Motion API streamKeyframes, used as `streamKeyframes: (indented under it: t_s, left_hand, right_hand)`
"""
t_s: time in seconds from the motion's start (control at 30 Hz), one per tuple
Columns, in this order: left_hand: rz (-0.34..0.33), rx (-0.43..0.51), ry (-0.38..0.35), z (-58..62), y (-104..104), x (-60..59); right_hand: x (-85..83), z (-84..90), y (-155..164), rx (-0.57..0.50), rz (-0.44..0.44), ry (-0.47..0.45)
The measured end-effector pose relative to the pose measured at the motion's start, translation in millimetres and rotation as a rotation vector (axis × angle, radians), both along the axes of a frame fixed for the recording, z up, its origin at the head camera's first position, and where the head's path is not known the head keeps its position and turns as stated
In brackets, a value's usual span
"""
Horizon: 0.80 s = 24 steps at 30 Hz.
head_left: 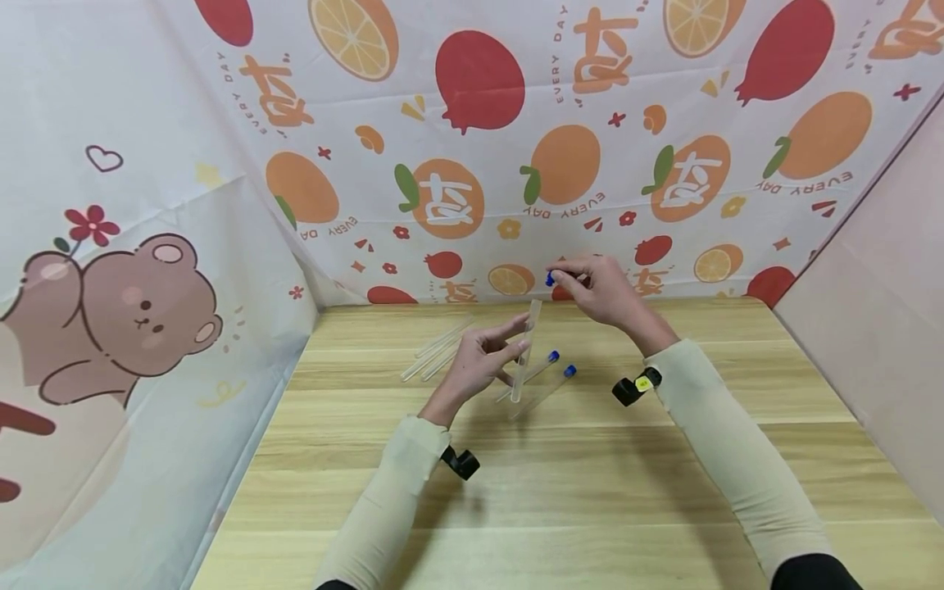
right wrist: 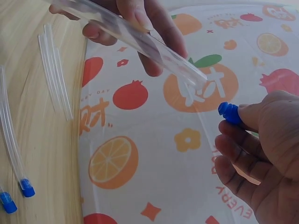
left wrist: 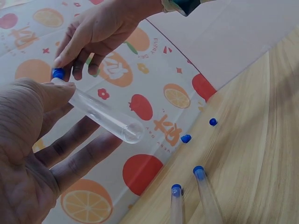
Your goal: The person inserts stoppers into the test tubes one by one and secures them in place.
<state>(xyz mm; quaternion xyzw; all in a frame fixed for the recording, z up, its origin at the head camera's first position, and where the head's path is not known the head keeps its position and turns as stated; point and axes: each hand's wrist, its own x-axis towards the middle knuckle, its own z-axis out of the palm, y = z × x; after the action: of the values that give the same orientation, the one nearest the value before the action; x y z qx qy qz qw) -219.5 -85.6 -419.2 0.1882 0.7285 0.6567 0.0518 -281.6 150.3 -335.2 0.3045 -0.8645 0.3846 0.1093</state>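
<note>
My left hand (head_left: 474, 360) holds a clear test tube (head_left: 524, 354) between thumb and fingers, tilted above the table with its mouth end up. Between thumb and index finger, my right hand (head_left: 606, 293) pinches a blue stopper (right wrist: 229, 113). In the right wrist view a gap shows between the stopper's ridged end and the tube's open mouth. Two test tubes with blue stoppers (left wrist: 176, 201) (left wrist: 206, 193) lie on the table below the hands. Left of them, several clear tubes without stoppers (right wrist: 53, 70) lie side by side, partly behind the left hand in the head view.
Two loose blue stoppers (left wrist: 186, 138) (left wrist: 213, 122) rest on the wooden table (head_left: 560, 508) near its back edge. A fruit-print cloth (head_left: 509, 180) hangs behind the table. A bear-print cloth (head_left: 147, 311) stands along the left side, a plain pale panel (head_left: 878, 311) on the right.
</note>
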Motion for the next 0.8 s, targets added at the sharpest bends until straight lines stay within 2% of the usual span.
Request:
streamKeyframes:
  t_s: [0.33, 0.53, 0.8]
  left_hand:
    - [-0.003, 0.009, -0.01, 1.8, 2.1, -1.2]
    - [0.009, 0.0, -0.009, 3.2, 3.2, -1.6]
    - [0.001, 0.002, 0.01, 5.4, 4.5, -1.1]
  right_hand:
    - [5.4, -1.5, -6.2, 0.024, 0.035, 0.019]
    - [6.4, -5.6, -6.4, -0.009, 0.048, -0.015]
    - [6.5, -9.1, -6.2, -0.046, 0.08, -0.01]
